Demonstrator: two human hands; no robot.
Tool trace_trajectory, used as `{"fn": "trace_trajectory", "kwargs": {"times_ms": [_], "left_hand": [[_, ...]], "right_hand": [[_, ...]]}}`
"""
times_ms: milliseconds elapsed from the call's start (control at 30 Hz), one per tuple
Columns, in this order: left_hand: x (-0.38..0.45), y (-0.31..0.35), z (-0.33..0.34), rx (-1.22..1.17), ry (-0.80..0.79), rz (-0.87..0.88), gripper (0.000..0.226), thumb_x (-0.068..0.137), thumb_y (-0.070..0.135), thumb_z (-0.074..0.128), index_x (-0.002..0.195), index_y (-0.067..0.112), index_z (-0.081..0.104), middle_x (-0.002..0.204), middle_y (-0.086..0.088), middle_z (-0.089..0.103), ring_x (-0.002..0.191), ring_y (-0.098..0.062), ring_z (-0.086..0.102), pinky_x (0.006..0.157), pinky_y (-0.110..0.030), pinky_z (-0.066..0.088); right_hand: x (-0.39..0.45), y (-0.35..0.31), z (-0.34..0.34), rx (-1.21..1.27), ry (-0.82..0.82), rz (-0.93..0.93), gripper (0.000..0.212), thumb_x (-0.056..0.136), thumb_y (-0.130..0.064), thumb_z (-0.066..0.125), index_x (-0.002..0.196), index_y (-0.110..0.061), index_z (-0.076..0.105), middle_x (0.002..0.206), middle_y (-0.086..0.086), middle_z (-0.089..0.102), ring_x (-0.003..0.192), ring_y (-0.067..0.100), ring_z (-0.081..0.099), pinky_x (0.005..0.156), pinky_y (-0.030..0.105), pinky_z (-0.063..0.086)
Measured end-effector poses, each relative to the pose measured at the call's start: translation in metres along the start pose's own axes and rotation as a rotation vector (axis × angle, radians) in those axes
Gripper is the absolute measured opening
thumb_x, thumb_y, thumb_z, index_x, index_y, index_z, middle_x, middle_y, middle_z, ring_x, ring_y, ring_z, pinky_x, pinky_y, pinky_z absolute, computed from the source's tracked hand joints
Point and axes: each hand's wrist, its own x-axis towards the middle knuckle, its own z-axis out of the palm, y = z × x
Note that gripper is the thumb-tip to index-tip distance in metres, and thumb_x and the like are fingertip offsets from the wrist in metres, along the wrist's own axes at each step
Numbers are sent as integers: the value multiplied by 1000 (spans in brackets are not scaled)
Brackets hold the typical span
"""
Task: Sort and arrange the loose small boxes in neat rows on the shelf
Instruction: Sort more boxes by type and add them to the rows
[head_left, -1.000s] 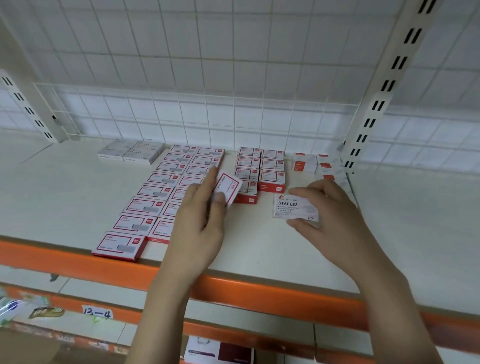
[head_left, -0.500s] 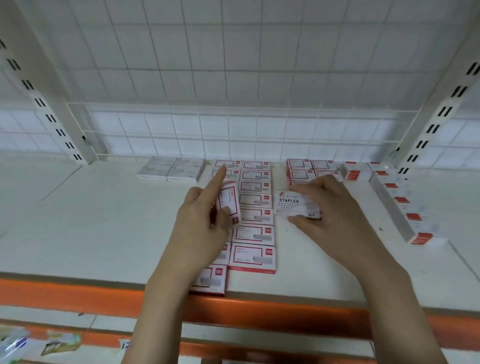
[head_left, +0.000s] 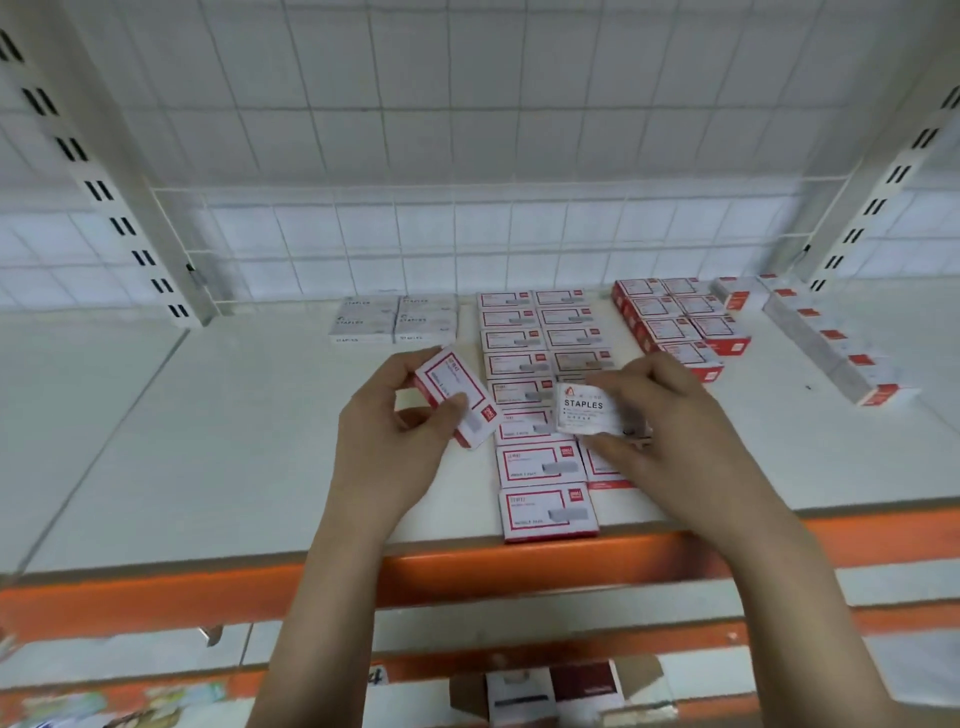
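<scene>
Above the shelf (head_left: 208, 441), left hand (head_left: 384, 447) pinches a red box (head_left: 457, 402), right hand (head_left: 670, 431) seemingly grips a white box (head_left: 587, 410); lowering either carelessly could nudge the rows (head_left: 540, 395).

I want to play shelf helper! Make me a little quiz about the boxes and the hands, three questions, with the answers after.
1. True or false: the left hand holds a red-bordered box.
2. What word is printed on the white box in the right hand?
3. Where is the stack of white STAPLES boxes? A) back of the shelf, left of the red-bordered rows; B) at the orange front edge; C) on the floor.

Key: 1 true; 2 STAPLES; 3 A.
</scene>
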Motion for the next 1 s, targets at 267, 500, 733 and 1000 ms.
{"fn": "trace_trajectory", "kwargs": {"times_ms": [267, 500, 733, 1000], "left_hand": [[-19, 3, 18, 132, -224, 39, 55, 85, 10, 60, 123, 46, 43, 105, 8, 58, 97, -10, 61, 86, -34, 53], [-41, 11, 47, 367, -238, 189, 42, 81, 4, 61, 111, 33, 53, 116, 4, 55, 101, -6, 52, 84, -5, 39], [-51, 20, 51, 523, -273, 208, 46, 76, 11, 73, 113, 25, 50, 105, 12, 51, 97, -5, 52, 67, -1, 40], [-54, 27, 41, 729, -217, 267, 40, 65, 22, 83, 88, 18, 50, 90, 8, 57, 84, -10, 55, 63, -17, 47]], "right_hand": [[-25, 2, -16, 12, 14, 51, 50, 75, -15, 74, 122, -22, 59, 100, -4, 47, 94, 10, 45, 77, 6, 31], [-54, 21, -37, 8, -3, 104, 50, 77, -17, 73, 124, -25, 57, 99, -3, 47, 94, 12, 47, 78, 13, 36], [-65, 36, -46, 20, -7, 112, 50, 77, -18, 73, 124, -22, 57, 100, -5, 44, 98, 13, 47, 82, 18, 36], [-67, 42, -53, 25, -17, 91, 51, 79, -22, 71, 127, -22, 54, 102, -9, 41, 107, 12, 44, 88, 19, 35]]}}
